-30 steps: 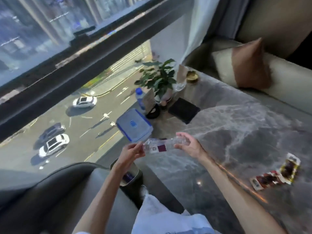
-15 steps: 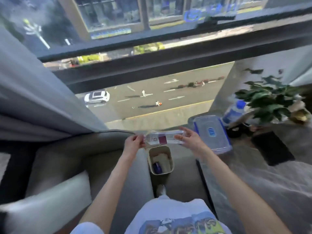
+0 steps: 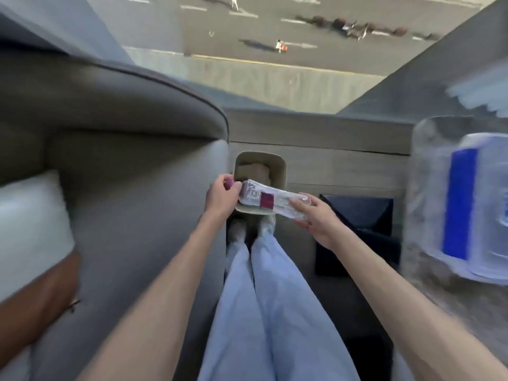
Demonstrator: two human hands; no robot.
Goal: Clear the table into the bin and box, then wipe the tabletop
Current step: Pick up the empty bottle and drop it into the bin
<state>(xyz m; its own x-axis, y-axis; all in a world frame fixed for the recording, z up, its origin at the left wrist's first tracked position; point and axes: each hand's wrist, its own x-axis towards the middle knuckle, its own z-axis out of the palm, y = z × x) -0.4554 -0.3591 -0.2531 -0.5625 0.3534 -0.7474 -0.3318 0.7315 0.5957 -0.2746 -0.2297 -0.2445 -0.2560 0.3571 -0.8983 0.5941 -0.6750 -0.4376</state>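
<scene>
While the grey sofa (image 3: 123,166) fills the left side, the marble table (image 3: 439,284) with its blurry blue-lidded box (image 3: 472,204) sits on the right. Between them, on the floor, stands a small tan bin (image 3: 283,171). Right over it lies a squashed clear bottle (image 3: 272,200) on its side, the left hand (image 3: 221,198) pinching its purple cap (image 3: 229,184) end and the right hand (image 3: 316,218) wrapped around the other end.

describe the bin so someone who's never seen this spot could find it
Look at the floor gap between the grey sofa and the table, just past the person's feet. The bin stands there: small, beige, open-topped, directly under the plastic bottle held in both hands.
</scene>
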